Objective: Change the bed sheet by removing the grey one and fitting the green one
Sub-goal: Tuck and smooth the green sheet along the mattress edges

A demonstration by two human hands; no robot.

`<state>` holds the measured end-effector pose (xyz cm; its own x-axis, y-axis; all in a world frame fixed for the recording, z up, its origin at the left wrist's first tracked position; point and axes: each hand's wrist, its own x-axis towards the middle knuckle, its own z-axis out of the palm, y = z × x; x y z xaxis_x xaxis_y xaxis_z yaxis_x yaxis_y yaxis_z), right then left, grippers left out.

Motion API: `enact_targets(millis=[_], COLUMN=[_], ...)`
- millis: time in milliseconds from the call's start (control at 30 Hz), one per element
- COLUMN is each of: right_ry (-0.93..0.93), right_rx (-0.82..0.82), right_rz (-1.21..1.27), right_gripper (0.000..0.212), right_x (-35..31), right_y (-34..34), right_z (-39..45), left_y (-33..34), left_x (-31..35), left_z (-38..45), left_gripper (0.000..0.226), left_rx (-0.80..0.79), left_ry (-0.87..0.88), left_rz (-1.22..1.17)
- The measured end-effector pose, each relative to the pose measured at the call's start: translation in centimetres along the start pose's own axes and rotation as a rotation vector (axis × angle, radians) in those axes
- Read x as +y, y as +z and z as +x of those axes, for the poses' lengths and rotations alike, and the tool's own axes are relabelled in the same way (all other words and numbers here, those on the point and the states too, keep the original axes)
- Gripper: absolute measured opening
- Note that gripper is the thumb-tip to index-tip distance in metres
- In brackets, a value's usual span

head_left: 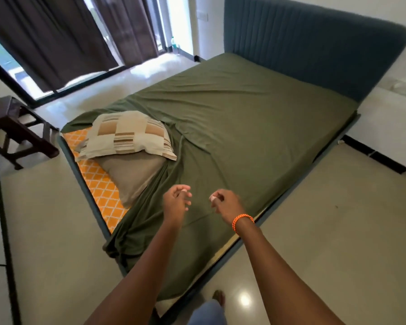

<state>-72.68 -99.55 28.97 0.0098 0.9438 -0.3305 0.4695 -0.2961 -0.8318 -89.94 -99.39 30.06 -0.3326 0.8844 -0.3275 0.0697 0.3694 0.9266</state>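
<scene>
The green sheet [244,127] covers most of the mattress, smooth toward the blue headboard [314,48] and wrinkled and bunched at the near left corner. An orange patterned mattress strip [99,186] shows uncovered along the left edge. Two pillows lie there, a checked one [129,134] on a plain beige one [131,174]. My left hand [176,202] and my right hand [225,204], with an orange wristband, hover above the sheet's near part, fingers loosely curled, holding nothing. No grey sheet is in view.
A dark wooden stool [14,127] stands on the floor left of the bed. Dark curtains [56,38] hang over glass doors at the back left. Shiny tiled floor [314,231] surrounds the bed. My leg and foot [211,308] show at the bottom edge.
</scene>
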Motion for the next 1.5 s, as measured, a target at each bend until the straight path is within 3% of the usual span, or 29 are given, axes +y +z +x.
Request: enact_targets(millis=[300,400,600,833,933,1000,1100,1233,1433,1500], right_ry=[-0.058,-0.016,0.01,0.103,0.146,0.15,0.204,0.22,-0.012,-0.091], right_rx=[-0.081,-0.131,-0.342,-0.467,-0.499,-0.513,-0.5,-0.498,-0.269,-0.226], right_rz=[-0.062,-0.086,-0.226,-0.187,-0.192,-0.202,-0.169,-0.119,-0.026,-0.012], right_gripper=[0.016,0.018,0.02,0.019,0.017,0.017,0.015,0.017,0.007,0.013], right_x=[-0.3,0.9,-0.8,-1.1,-0.6,-0.5,-0.7,-1.6,-6.8,-8.5], right_y=[-2.0,-0.8,4.8,13.1,15.3,16.7,18.7,21.0,23.0,23.0], right_z=[15.0,22.1,34.0,43.3,45.8,47.6,50.0,52.4,56.0,56.9], left_y=[7.3,9.7,8.0,4.7,3.2,2.3,1.1,0.4,-0.8,-1.1], left_x=[0.8,-0.3,-3.1,-7.5,-8.4,-8.1,-6.9,-5.6,-4.2,-3.6], left_z=[14.7,21.4,32.9,47.0,52.6,56.3,60.9,63.6,63.6,62.3], left_gripper=[0.018,0.028,0.042,0.026,0.074,0.103,0.109,0.081,0.089,0.095], left_rx=[0.092,0.126,0.285,0.515,0.521,0.48,0.459,0.545,0.598,0.583], left_ry=[-0.067,-0.144,-0.262,-0.374,-0.43,-0.434,-0.453,-0.544,-0.391,-0.354], left_rz=[-0.089,-0.169,-0.21,-0.299,-0.347,-0.534,-0.818,-0.938,-0.981,-0.989])
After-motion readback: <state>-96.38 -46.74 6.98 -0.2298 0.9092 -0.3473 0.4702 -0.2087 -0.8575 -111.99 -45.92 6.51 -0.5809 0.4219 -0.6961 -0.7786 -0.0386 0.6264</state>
